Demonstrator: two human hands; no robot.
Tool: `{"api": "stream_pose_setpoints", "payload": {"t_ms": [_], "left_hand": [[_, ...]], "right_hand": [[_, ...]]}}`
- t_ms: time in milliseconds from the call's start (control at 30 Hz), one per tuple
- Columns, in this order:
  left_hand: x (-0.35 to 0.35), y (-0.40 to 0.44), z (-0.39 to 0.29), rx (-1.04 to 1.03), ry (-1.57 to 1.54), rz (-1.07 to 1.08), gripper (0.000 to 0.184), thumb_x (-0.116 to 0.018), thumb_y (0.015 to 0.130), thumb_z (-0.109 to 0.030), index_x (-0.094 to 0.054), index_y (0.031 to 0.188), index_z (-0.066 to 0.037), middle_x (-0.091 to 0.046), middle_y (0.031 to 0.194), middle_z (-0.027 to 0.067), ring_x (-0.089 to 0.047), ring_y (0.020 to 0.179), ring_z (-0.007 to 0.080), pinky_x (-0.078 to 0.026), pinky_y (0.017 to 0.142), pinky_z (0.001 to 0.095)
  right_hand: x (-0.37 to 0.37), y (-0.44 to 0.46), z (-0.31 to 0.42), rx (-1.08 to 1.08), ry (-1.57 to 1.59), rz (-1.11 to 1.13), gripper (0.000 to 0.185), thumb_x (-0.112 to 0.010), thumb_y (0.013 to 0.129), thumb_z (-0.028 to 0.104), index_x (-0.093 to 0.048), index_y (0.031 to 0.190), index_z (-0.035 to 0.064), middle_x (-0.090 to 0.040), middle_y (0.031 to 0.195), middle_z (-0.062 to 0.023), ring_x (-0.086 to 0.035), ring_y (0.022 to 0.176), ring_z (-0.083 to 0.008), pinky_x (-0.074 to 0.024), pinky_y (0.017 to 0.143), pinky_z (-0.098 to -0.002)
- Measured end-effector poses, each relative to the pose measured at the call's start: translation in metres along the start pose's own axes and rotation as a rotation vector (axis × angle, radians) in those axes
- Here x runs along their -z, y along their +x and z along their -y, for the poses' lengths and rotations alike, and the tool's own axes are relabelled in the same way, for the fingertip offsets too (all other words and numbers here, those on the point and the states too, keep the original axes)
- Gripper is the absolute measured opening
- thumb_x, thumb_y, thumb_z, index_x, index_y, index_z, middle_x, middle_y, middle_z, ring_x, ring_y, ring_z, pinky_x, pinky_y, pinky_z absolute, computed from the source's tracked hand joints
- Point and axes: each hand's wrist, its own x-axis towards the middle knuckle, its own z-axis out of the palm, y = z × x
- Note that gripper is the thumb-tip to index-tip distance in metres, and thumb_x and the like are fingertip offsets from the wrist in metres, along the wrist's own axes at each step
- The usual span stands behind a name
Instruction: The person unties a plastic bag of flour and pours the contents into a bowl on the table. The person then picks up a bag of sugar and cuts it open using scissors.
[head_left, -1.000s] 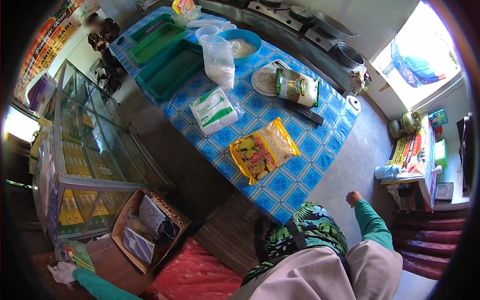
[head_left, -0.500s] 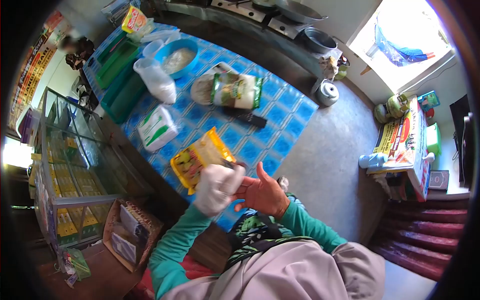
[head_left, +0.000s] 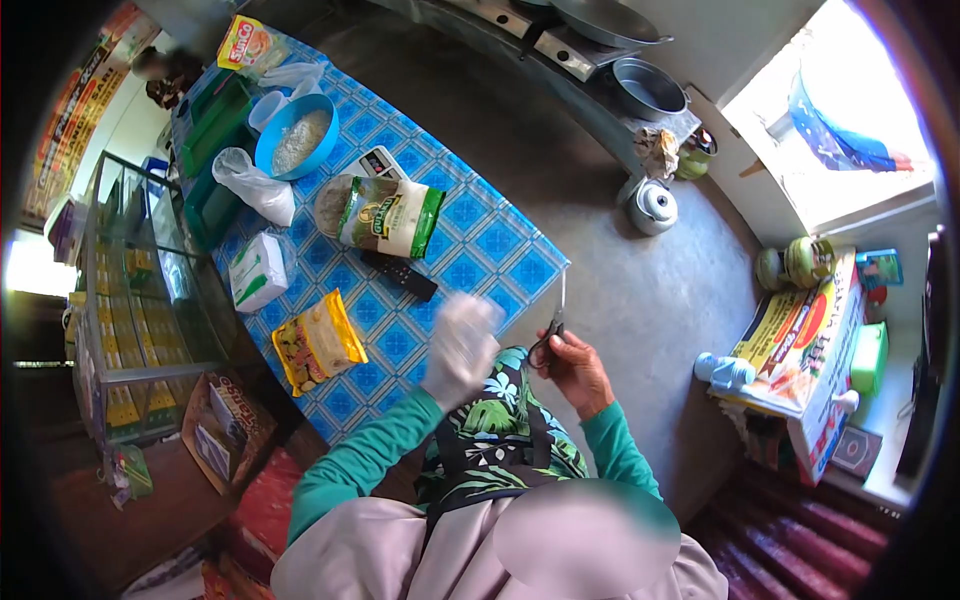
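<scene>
My right hand [head_left: 580, 376] holds dark-handled scissors [head_left: 557, 325] by the handles, blades pointing up, just beyond the table's near right corner. My left hand [head_left: 463, 345], in a pale glove, is raised over the near edge of the table and blurred, so its fingers are unclear. Left of it lies a yellow packet [head_left: 318, 343] on the blue checked tablecloth [head_left: 480, 229]. A black remote-like object [head_left: 399, 275] sits above the packet, beside a green and white bag [head_left: 390, 217]. A white tissue pack [head_left: 259, 272] is at the table's left edge.
Farther up the table are a bag of white powder [head_left: 262, 187], a blue bowl of flour [head_left: 297, 138], green trays [head_left: 213, 132] and a scale [head_left: 377, 163]. A glass cabinet [head_left: 150, 300] stands left, stoves [head_left: 566, 52] beyond. A lidded pot [head_left: 653, 207] is on the floor.
Both hands, together over the table half a second ago, have moved apart. The scissors now show clearly in my right hand. The camera view has shifted, and the table appears farther left.
</scene>
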Motion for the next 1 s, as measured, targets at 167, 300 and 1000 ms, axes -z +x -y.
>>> {"api": "stream_pose_setpoints", "payload": {"t_ms": [167, 300, 1000], "left_hand": [[-0.027, 0.002, 0.182, 1.156, -0.370, -0.710, 0.076, -0.071, 0.079, -0.033, -0.036, 0.127, 0.015, -0.046, 0.127, 0.0276, -0.050, 0.114, 0.0292, -0.039, 0.096, 0.0366], [-0.043, 0.040, 0.254, 1.430, -0.001, -0.795, 0.105, -0.078, 0.068, -0.040, -0.020, 0.136, 0.015, -0.046, 0.129, 0.0265, -0.048, 0.119, 0.0324, -0.037, 0.102, 0.0369], [-0.072, 0.046, 0.297, 1.827, -0.236, -1.380, 0.038, -0.081, 0.058, 0.000, -0.063, 0.090, 0.008, -0.064, 0.087, 0.0158, -0.064, 0.066, 0.0218, -0.055, 0.061, 0.0364]], "right_hand": [[0.019, 0.056, 0.097, 0.001, -0.261, -0.014, 0.025, -0.056, 0.089, 0.012, -0.055, 0.112, 0.0030, -0.062, 0.079, -0.0071, -0.059, 0.068, -0.0161, -0.0444, 0.060, -0.0270], [0.024, 0.098, 0.162, -0.070, -0.428, -0.017, 0.023, -0.056, 0.088, 0.012, -0.055, 0.109, 0.0025, -0.063, 0.081, -0.0077, -0.061, 0.073, -0.0155, -0.0447, 0.062, -0.0253], [0.140, 0.271, 0.443, -0.218, -0.579, -0.274, 0.023, -0.050, 0.066, 0.011, -0.058, 0.085, 0.0000, -0.062, 0.078, -0.0127, -0.059, 0.071, -0.0230, -0.0486, 0.069, -0.0320]]}}
